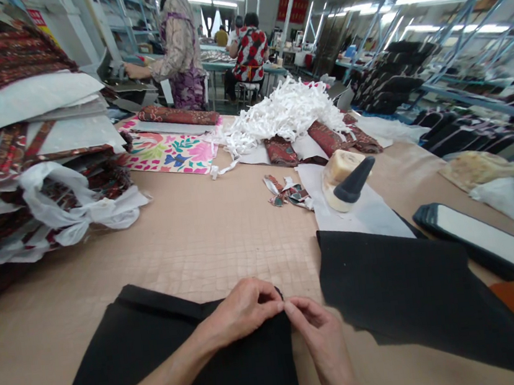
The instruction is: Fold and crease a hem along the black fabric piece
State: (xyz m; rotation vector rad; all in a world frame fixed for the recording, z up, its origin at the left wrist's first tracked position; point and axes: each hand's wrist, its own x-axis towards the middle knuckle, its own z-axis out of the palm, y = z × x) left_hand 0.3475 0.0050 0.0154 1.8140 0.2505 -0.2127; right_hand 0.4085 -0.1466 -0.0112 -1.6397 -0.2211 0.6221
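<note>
A black sheet of fabric (pixel 164 354) lies on the table in front of me, with a fold running along its far edge. At its far right corner my left hand (pixel 247 306) pinches the folded edge between thumb and fingers. My right hand (pixel 318 328) meets it there, thumb and forefinger closed on the same corner. The fingertips nearly touch, and the bit of fabric between them is mostly hidden. To the right lies a second black fabric piece (pixel 390 282), apart from both hands.
Patterned pieces (pixel 2 67) are stacked high at the left, beside a tied white strip (pixel 80 201). White shreds (pixel 285 114) heap at the back. A glue-coloured pot (pixel 341 169) with a dark brush-like tool stands on white paper. A long dark-rimmed pad (pixel 492 238) lies right. Co-workers (pixel 180 46) are beyond.
</note>
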